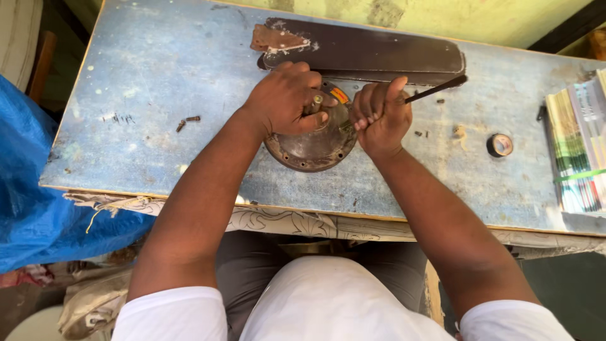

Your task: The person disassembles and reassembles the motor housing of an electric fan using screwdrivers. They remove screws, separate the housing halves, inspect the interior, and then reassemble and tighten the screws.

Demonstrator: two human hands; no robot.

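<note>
A blue tarpaulin (31, 189) is lying at nine o'clock, beside the worn blue desk (158, 57). A few loose screws (187, 121) are resting on the desk, well apart from the work. Near the middle, a round brown motor housing (312, 150) is being steadied by the left hand (284, 98), whose grip is being closed over the housing's top, the fingers being curled about a small brass-coloured shaft end (317, 99). Just beside it, at three o'clock, the right hand (380, 117) is being clenched tightly around the handle of a screwdriver (435, 89), whose dark shank is seen running out toward two o'clock; the tip is hidden between the hands, so its seat cannot be told. Behind both hands, at twelve o'clock, a dark fan blade (379, 53) is lying crosswise. Farther right, a tape roll (500, 145) and a stack of booklets (577, 145) are resting.
</note>
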